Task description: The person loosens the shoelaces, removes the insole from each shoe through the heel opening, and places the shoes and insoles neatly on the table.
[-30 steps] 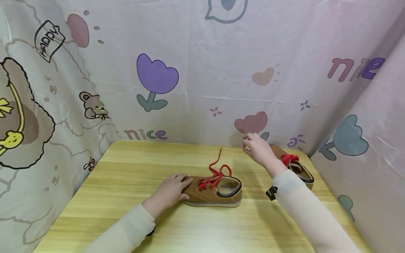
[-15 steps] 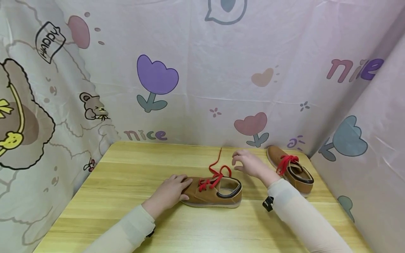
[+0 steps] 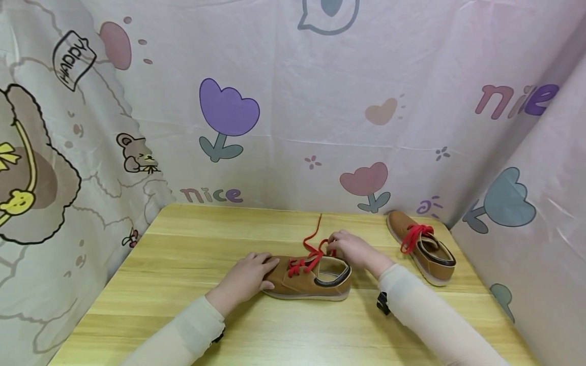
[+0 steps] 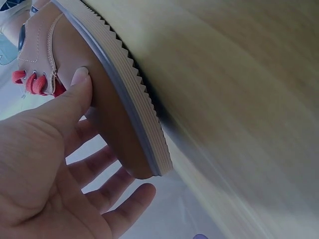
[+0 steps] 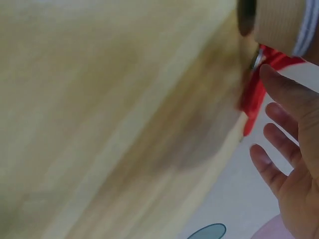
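Observation:
A brown shoe [image 3: 293,284] with a red lace [image 3: 315,252] lies sole-down on the table, toe to the left and opening to the right. My left hand [image 3: 244,277] grips its toe, the thumb on the near side. In the left wrist view, the left thumb [image 4: 82,79] lies against the upper and the other fingers pass round the far side. My right hand [image 3: 352,251] is behind the heel, fingertips right at the lace's standing loop. The right wrist view has the thumb [image 5: 269,74] overlapping the red lace [image 5: 254,94]; the index finger is largely hidden.
A second brown shoe [image 3: 435,267], its red lace tied in a bow [image 3: 416,236], stands at the right rear of the wooden table [image 3: 183,244]. Printed curtains [image 3: 284,127] hang behind the table and along its left and right sides.
My right hand has come down and left from near the second shoe to the lace loop, uncovering that shoe. The left hand and the gripped shoe have stayed put.

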Demonstrator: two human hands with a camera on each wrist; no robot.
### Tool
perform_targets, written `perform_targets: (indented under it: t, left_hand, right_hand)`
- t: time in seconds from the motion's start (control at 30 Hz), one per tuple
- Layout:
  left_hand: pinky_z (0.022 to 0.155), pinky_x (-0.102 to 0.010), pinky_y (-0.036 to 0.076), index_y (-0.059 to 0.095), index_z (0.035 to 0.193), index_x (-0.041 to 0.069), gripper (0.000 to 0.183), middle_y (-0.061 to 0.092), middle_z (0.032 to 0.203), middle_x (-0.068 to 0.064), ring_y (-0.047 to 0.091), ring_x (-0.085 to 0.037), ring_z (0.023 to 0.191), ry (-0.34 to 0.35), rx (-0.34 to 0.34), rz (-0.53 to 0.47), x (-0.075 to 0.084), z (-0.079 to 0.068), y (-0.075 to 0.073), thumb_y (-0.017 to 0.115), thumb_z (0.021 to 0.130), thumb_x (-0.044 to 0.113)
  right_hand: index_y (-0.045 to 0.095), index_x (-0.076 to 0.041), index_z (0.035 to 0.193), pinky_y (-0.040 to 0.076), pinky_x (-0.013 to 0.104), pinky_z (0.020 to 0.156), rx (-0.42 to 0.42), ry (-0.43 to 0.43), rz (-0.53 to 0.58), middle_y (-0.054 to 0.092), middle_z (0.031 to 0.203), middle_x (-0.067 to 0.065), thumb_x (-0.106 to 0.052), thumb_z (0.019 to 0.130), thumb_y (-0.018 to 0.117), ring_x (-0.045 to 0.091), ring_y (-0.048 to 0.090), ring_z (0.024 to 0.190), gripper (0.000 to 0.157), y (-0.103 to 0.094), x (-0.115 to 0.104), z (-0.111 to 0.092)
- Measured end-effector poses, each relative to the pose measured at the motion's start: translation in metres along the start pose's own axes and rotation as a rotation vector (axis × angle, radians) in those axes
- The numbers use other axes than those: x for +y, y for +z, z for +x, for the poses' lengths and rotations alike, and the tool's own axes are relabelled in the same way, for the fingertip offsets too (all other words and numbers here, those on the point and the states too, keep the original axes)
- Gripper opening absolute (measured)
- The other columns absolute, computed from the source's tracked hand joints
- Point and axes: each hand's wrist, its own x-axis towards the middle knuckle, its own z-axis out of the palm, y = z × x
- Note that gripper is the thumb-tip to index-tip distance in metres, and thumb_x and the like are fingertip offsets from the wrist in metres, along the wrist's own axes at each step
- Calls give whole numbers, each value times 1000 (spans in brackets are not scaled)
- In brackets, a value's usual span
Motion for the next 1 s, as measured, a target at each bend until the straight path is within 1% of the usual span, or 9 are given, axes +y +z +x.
perform_targets:
  t: [0.13,0.2,0.3,0.37,0.53,0.6,0.7,0.87,1.0]
  left_hand:
    - [97,-54,49,58,142,10,64,54,142,-17,54,-38,121,4,2,11,-1,0,1,71,89,42]
    - [97,-53,49,57,143,11,64,53,143,-16,54,-38,122,2,0,18,-1,0,2,70,89,43]
    - [97,-53,49,57,143,11,64,53,143,-16,53,-38,123,0,-2,19,-2,1,3,69,90,44]
    - [97,-53,49,57,143,11,64,53,144,-16,53,-38,123,3,0,15,-2,1,3,69,90,44]
    - [98,-54,48,57,143,10,63,53,143,-17,53,-38,122,11,6,7,-1,0,1,69,90,42]
    - [98,-54,48,58,142,10,62,53,142,-17,53,-39,122,13,6,9,-1,0,0,69,90,42]
    - [98,-54,49,57,143,10,62,53,142,-17,53,-39,123,12,2,11,-1,-1,0,69,91,42]
    - [99,-53,48,57,143,10,62,53,143,-17,53,-39,123,7,-2,20,-1,0,0,68,91,43]
    - [99,-53,48,58,142,10,63,54,142,-17,54,-38,122,8,0,25,-2,0,1,69,90,43]
  right_hand:
    - [79,-17,99,51,42,94,-13,-1,-6,65,115,7,5,89,68,26,58,108,26,3,-2,1]
    - [79,-16,102,51,41,94,-11,-12,-23,65,115,7,5,88,70,26,58,108,27,4,-1,2]
    - [79,-15,108,52,40,93,-6,-27,-40,65,116,7,8,85,70,25,58,108,33,6,-1,2]
    - [79,-15,109,52,40,92,-2,-33,-48,65,116,7,7,85,71,25,58,107,33,5,0,3]
    - [78,-18,92,52,42,91,34,-21,-21,65,114,7,-10,86,79,26,58,106,10,-2,1,5]
    - [77,-17,87,52,44,90,59,-20,17,66,113,9,-14,85,81,27,59,105,5,-9,2,6]
    - [75,-14,85,51,47,92,91,-6,78,65,114,13,-13,87,79,31,60,106,5,-20,5,6]
    - [70,-17,85,46,54,97,117,105,244,61,122,13,-14,90,72,35,55,116,7,-43,11,5]
    - [68,-16,86,48,55,91,173,164,377,61,124,15,-12,91,70,35,52,117,7,-57,15,5]
